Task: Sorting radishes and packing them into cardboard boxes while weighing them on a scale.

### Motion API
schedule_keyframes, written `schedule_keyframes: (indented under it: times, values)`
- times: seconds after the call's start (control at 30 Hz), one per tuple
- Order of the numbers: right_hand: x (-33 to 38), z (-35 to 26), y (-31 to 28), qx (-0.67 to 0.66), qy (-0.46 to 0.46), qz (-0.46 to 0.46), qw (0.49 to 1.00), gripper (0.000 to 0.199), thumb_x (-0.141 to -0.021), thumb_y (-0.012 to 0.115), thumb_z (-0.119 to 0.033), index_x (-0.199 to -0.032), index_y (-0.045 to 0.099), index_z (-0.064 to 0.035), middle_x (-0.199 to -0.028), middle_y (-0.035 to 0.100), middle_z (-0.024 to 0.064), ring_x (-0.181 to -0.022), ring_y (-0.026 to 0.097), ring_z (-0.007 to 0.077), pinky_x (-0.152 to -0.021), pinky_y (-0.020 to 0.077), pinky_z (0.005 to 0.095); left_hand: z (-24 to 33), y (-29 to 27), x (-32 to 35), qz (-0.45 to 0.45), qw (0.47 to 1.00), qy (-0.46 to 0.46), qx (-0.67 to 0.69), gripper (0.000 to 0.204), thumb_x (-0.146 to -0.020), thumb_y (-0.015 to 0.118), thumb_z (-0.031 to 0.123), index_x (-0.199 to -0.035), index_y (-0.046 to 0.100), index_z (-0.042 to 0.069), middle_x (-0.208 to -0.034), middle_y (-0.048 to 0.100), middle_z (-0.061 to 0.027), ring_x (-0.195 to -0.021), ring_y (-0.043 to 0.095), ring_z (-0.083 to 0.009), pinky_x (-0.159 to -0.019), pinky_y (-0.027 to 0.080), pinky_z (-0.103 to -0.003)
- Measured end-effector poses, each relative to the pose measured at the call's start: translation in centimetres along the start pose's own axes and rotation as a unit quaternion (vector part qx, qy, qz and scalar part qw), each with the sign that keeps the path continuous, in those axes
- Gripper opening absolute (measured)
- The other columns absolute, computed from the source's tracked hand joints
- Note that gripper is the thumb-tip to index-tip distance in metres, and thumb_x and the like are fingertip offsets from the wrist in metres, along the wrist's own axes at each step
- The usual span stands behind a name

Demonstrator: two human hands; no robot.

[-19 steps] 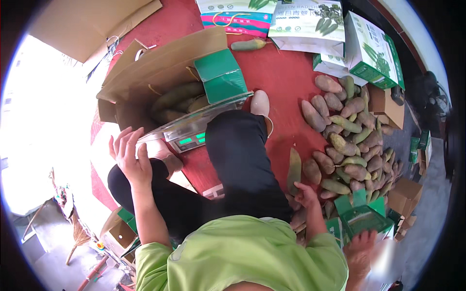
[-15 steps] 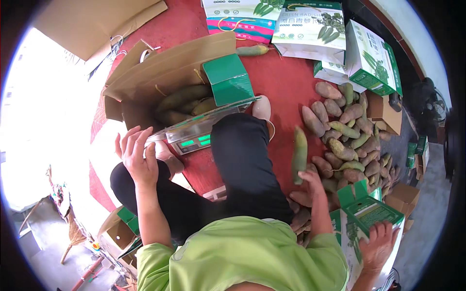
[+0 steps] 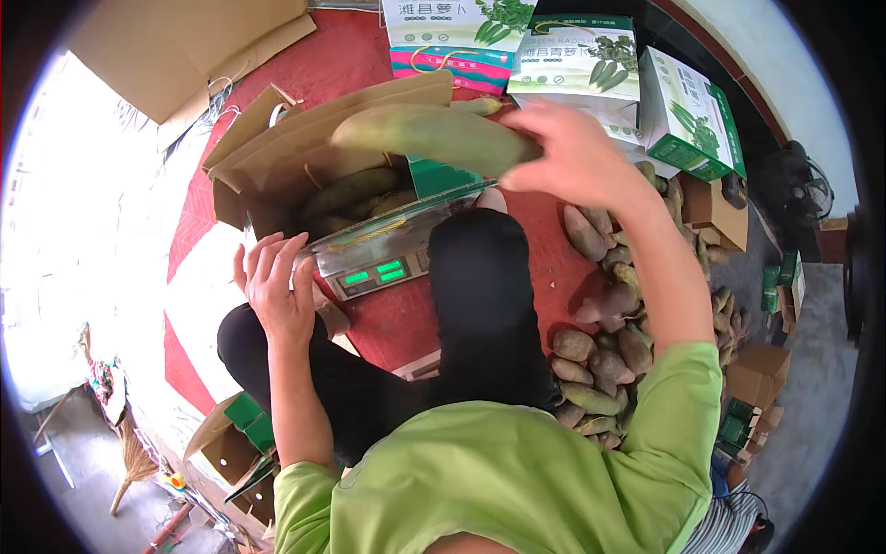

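My right hand grips a long green radish and holds it level above an open cardboard box that has several green radishes inside. The box rests on a metal scale with a lit green display. My left hand is open, fingers spread, next to the scale's near left corner, holding nothing. I sit on a red mat with my dark-trousered legs stretched toward the scale.
A heap of loose radishes lies on the mat to my right. Green and white printed cartons stand beyond the box. Small brown and green boxes sit at far right, flat cardboard at upper left.
My right hand lifted a radish from the heap on the right and swung it up and left over the open box. The left hand stayed by the scale.
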State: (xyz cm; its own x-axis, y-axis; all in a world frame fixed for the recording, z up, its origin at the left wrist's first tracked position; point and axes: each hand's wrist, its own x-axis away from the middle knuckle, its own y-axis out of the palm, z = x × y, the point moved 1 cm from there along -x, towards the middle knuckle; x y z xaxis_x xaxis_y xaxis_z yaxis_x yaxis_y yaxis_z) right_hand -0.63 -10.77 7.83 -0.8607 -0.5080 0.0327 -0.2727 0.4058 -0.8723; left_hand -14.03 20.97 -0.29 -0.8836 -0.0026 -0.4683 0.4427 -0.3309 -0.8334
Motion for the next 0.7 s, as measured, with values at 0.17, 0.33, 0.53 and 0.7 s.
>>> schedule_keyframes:
  times: [0.17,0.33,0.53,0.7]
  values:
    - [-6.9,-4.8,5.5,0.126,-0.051,-0.079,0.988,0.044,-0.063,0.071,-0.028,-0.097,0.064,-0.0003,-0.097,0.06,0.0139,-0.092,0.06,0.033,-0.08,0.0483,0.0428,0.0,0.2,-0.1,-0.004,1.0,0.0,0.009,0.023,-0.09,0.055,0.023,-0.101,0.067,0.007,-0.095,0.065,-0.0079,-0.107,0.057,-0.0248,-0.108,0.024,-0.044]
    - [-9.3,-5.1,11.4,0.097,-0.105,-0.032,0.989,0.042,-0.069,0.069,-0.028,-0.102,0.065,-0.0032,-0.102,0.061,0.0136,-0.095,0.061,0.032,-0.081,0.0494,0.0429,-0.2,0.3,0.0,0.003,1.0,0.007,0.005,0.023,-0.091,0.054,0.024,-0.102,0.067,0.008,-0.095,0.065,-0.0083,-0.105,0.058,-0.0255,-0.107,0.026,-0.045]
    - [-8.5,-1.7,7.0,-0.239,0.015,0.153,0.959,0.03,-0.069,0.07,-0.03,-0.085,0.072,-0.0054,-0.069,0.068,0.009,-0.067,0.067,0.0241,-0.068,0.0527,0.0342,-0.6,0.2,0.3,0.005,1.0,0.019,-0.005,0.024,-0.092,0.054,0.025,-0.103,0.067,0.008,-0.098,0.065,-0.0085,-0.106,0.058,-0.0256,-0.106,0.028,-0.045]
    - [-6.8,4.8,7.8,-0.356,0.128,0.249,0.892,0.036,-0.088,0.06,-0.029,-0.07,0.067,0.0016,-0.063,0.064,0.009,-0.066,0.062,0.0178,-0.062,0.0474,0.0317,-0.4,0.3,0.4,0.027,0.999,0.021,0.004,0.022,-0.091,0.056,0.023,-0.103,0.067,0.008,-0.099,0.065,-0.0074,-0.106,0.058,-0.0251,-0.106,0.029,-0.045]
